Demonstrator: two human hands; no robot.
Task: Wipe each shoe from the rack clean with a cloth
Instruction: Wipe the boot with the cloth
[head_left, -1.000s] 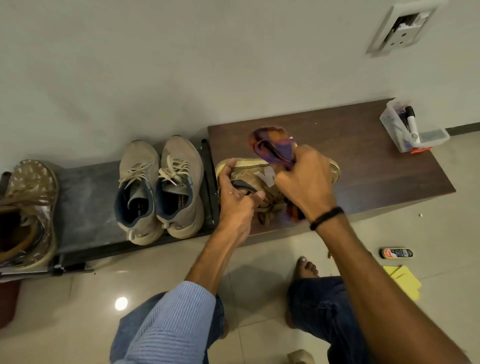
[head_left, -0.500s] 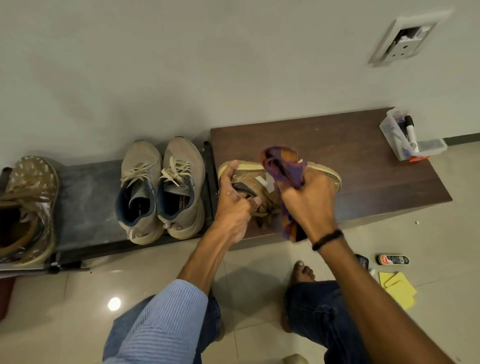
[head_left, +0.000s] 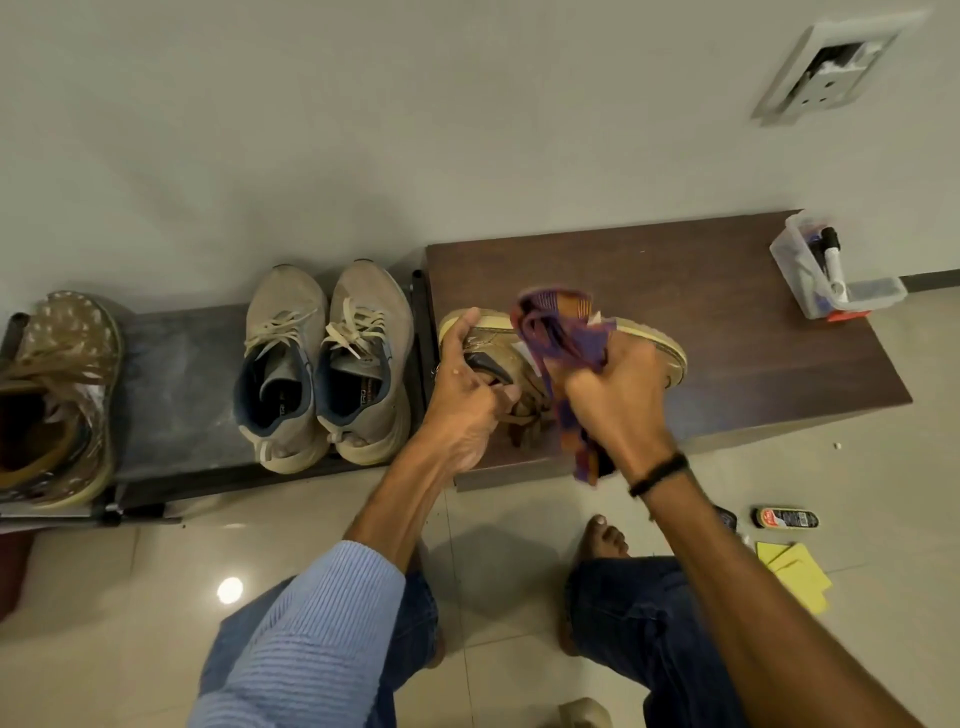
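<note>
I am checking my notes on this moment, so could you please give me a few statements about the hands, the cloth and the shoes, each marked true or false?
1. The right hand grips the purple cloth. True.
2. The left hand lies flat on the floor. False: it grips the tan shoe.
3. A pair of beige laced sneakers sits on the rack. True.
4. The clear plastic box stands on the floor. False: it stands on the brown bench, at its far right corner.
</note>
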